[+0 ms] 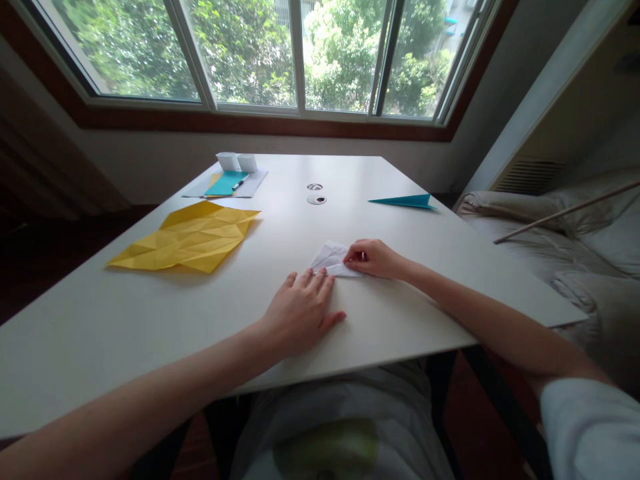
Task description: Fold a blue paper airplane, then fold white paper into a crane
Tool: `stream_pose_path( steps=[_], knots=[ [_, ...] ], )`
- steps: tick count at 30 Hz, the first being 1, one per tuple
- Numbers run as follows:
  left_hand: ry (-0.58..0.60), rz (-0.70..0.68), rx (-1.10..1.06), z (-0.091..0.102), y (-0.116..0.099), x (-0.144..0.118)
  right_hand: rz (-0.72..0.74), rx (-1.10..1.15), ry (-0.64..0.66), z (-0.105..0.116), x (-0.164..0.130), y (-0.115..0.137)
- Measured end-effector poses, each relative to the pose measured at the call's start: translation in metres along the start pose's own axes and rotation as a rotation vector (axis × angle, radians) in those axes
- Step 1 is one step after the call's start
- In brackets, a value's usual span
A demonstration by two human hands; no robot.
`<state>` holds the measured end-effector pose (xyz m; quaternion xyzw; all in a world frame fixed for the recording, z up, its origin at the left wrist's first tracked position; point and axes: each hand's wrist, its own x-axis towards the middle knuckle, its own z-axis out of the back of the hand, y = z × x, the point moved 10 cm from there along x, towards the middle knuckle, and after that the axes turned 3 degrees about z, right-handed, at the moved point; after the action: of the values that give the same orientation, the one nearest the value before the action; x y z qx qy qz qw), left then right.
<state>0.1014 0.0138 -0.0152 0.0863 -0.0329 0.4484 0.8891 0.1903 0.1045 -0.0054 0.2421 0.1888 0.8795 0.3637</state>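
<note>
A small folded sheet of white paper [331, 255] lies on the white table in front of me. My left hand [305, 313] rests flat with fingers spread, its fingertips touching the paper's near left edge. At the paper's right side, my right hand [373, 259] is closed, thumb and fingers pinching the edge there. Part of the paper is hidden behind the right fingers.
To the left lies a creased yellow sheet [193, 237]. A blue folded paper plane [405, 201] is at the right. Further back are a teal sheet [225, 183], a pen [241, 181], white paper boxes [237, 162] and a round cable cover [317, 199] on the table [200, 320].
</note>
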Motion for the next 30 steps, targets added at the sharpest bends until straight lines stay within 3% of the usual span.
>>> stream_pose_path(
  steps=[4,10,17,30],
  knots=[
    [-0.022,-0.01,-0.006,0.0021,0.0002,0.0006,0.009,0.0,0.008,-0.0028,-0.0003,0.0023],
    [-0.049,-0.004,-0.001,0.0054,0.0009,0.0028,-0.011,-0.107,-0.099,-0.0013,0.0004,0.0033],
    [-0.079,-0.008,-0.01,0.0087,0.0011,0.0045,-0.072,-0.21,-0.083,-0.0034,0.001,0.0047],
    [-0.084,0.011,-0.029,0.0092,0.0033,0.0036,-0.048,-0.219,0.18,-0.0039,0.0001,-0.0013]
  ],
)
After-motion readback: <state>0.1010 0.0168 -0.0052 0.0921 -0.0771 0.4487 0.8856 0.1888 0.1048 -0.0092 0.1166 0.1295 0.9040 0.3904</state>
